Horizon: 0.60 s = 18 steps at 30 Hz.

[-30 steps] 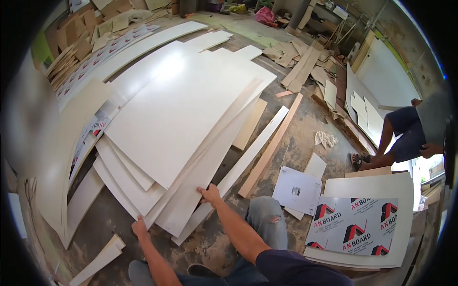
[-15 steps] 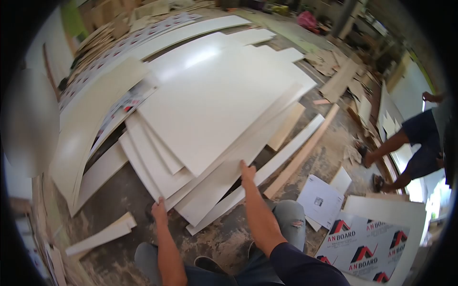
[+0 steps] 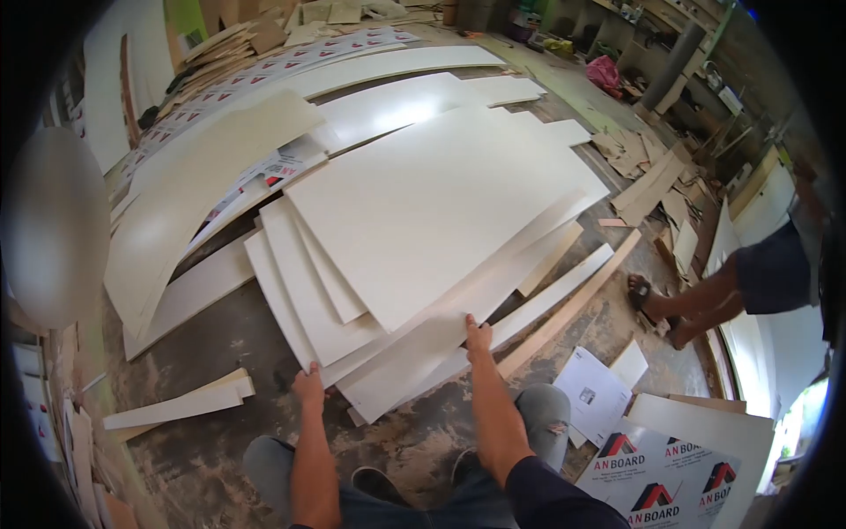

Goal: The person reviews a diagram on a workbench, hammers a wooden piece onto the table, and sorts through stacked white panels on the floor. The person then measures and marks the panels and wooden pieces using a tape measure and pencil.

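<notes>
A stack of white boards (image 3: 441,203) lies fanned out on the floor in front of me, with the largest sheet on top. My left hand (image 3: 308,385) is closed around the near-left corner of a lower white board, thumb on top and fingers underneath. Farther right, my right hand (image 3: 478,337) grips the near edge of the stack, its thumb over the white surface. Exactly which layers lie between the fingers is hidden. Under the stack's near edge, a narrower white board (image 3: 379,392) sticks out toward my knees.
Narrow strips (image 3: 181,406) lie at left. A wooden strip (image 3: 573,304) and white paper (image 3: 592,392) are to the right, beside a printed ANBOARD sheet (image 3: 661,472). Another person's legs (image 3: 705,295) stand at right. Scrap pieces (image 3: 648,189) and long panels (image 3: 397,70) are behind.
The stack has slid toward me in my hands, uncovering more of a white board behind it. My view has shifted, and the other person's feet have moved.
</notes>
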Motion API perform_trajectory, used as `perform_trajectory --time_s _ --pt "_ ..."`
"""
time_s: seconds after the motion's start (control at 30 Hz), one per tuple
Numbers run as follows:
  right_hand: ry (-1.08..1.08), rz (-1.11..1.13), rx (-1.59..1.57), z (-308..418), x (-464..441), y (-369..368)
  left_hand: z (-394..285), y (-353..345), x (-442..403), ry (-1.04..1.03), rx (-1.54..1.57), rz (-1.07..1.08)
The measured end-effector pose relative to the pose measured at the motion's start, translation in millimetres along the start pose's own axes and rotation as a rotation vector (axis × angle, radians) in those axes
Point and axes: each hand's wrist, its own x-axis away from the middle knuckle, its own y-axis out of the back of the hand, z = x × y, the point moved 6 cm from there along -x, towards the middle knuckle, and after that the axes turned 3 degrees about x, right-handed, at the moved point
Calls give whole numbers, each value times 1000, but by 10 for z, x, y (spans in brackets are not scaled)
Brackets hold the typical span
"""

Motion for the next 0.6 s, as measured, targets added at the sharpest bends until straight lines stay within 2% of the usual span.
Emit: perform_trajectory --time_s 0.03,0.07,0.1,0.13,0.2,0.27,0.33,0.4,0.53,0.6 --pt "65 -68 124 -59 -1 11 139 22 -50 54 90 37" --pt "0 -39 81 -51 129 26 242 25 -88 105 171 77" --pt "-124 79 -104 158 434 69 243 51 -68 95 155 105" --pt "-138 53 -113 107 497 40 227 140 -22 105 158 107" --pt "-130 -33 175 26 592 27 200 183 -3 114 149 126" --pt "-140 -32 187 12 718 -27 160 281 -12 45 -41 -14" --pt "-151 -25 194 63 796 14 65 317 51 1 -104 0" --pt "-199 67 100 74 844 -7 11 345 -25 -152 -543 -64" --pt "-208 10 127 28 1012 -41 -127 297 143 -141 -615 0" --pt "-254 34 121 59 1055 -69 -150 295 107 -200 -691 -91"
